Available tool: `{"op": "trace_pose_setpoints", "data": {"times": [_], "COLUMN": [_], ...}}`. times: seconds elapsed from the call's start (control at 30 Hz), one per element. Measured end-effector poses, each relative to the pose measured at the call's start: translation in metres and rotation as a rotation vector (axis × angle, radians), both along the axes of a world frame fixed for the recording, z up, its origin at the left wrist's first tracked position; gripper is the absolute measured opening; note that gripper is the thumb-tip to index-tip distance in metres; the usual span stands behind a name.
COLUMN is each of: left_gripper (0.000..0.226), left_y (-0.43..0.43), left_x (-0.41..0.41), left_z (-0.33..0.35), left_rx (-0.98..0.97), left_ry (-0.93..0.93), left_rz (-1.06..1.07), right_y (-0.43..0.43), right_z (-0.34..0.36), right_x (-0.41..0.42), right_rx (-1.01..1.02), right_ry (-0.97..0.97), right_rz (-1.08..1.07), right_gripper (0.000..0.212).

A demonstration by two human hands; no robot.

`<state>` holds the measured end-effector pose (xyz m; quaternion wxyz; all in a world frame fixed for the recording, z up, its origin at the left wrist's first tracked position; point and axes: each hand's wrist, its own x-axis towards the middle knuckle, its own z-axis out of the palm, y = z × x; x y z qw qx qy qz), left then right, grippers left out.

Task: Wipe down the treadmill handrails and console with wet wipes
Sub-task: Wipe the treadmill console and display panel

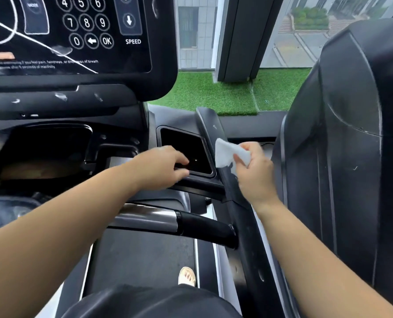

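Pinched a white wet wipe [227,152] in the right hand [255,173], thumb and curled fingers closed on its lower corner, the upper part spread loose above the knuckles. Held the wipe against the black right handrail [241,221], partway up its slope, just beside the outer rim of a dark recessed tray [184,145]. Rested the left hand [165,166] on the near rim of that tray, fingers bent with tips at the edge, thumb tucked below; could not tell whether gripping the rim or only lying on it, with nothing else in it. Stretched both bare forearms forward from the bottom corners of the view. Faced the console [87,24] at upper left, black, with a white number keypad, an OK key and a SPEED arrow, marked with pale smears and a thin white line across the panel. Stood over the treadmill belt [145,255], one sandalled foot [186,276] at its right edge, below a cross grip [204,226] with a silver section and a black end meeting the handrail. Looked out past a strip of artificial grass [209,92] to a window; had a dark neighbouring machine housing [342,134] close on the right.
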<state>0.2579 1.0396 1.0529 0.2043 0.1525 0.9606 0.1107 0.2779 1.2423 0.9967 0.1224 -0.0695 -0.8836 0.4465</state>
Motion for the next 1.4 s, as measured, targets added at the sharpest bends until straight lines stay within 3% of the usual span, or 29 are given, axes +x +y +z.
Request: {"op": "trace_pose_setpoints", "data": {"times": [0.13, 0.23, 0.33, 0.47, 0.57, 0.73, 0.83, 1.0, 1.2, 1.3, 1.4], "left_gripper": [0.050, 0.057, 0.060, 0.059, 0.056, 0.055, 0.054, 0.052, 0.048, 0.048, 0.047], "left_y": [-0.003, -0.007, -0.014, -0.019, -0.020, -0.027, -0.028, -0.029, -0.033, -0.034, -0.036], "left_x": [0.010, 0.015, 0.018, 0.017, 0.015, 0.014, 0.013, 0.012, 0.012, 0.011, 0.011], "left_z": [-0.010, -0.011, -0.013, -0.011, -0.010, -0.011, -0.013, -0.013, -0.013, -0.012, -0.009], "left_rx": [-0.222, -0.262, -0.279, -0.236, -0.217, -0.176, -0.164, -0.149, -0.069, -0.073, -0.090], "left_ry": [-0.086, -0.087, -0.114, -0.143, -0.140, -0.148, -0.137, -0.118, -0.107, -0.090, -0.089], "left_rz": [-0.176, -0.229, -0.255, -0.260, -0.255, -0.245, -0.240, -0.238, -0.176, -0.168, -0.180], "right_y": [-0.020, -0.028, -0.025, -0.020, -0.032, -0.011, -0.021, -0.035, -0.021, -0.053, -0.051], "right_z": [-0.039, -0.049, -0.043, -0.037, -0.039, -0.050, -0.044, -0.048, -0.033, -0.033, -0.038], "right_x": [0.016, 0.026, 0.035, 0.027, 0.020, 0.025, 0.027, 0.028, 0.034, 0.029, 0.018], "right_rx": [0.281, 0.472, 0.607, 0.608, 0.572, 0.652, 0.712, 0.585, 0.785, 0.905, 0.657], "right_ry": [0.025, -0.025, -0.134, -0.176, -0.065, 0.037, 0.101, 0.046, -0.051, 0.019, 0.069], "right_rz": [0.326, 0.523, 0.637, 0.736, 0.723, 0.590, 0.537, 0.665, 0.705, 0.729, 0.703], "right_gripper": [0.052, 0.052, 0.077, 0.058, 0.047, 0.060, 0.045, 0.061, 0.059, 0.052, 0.051]}}
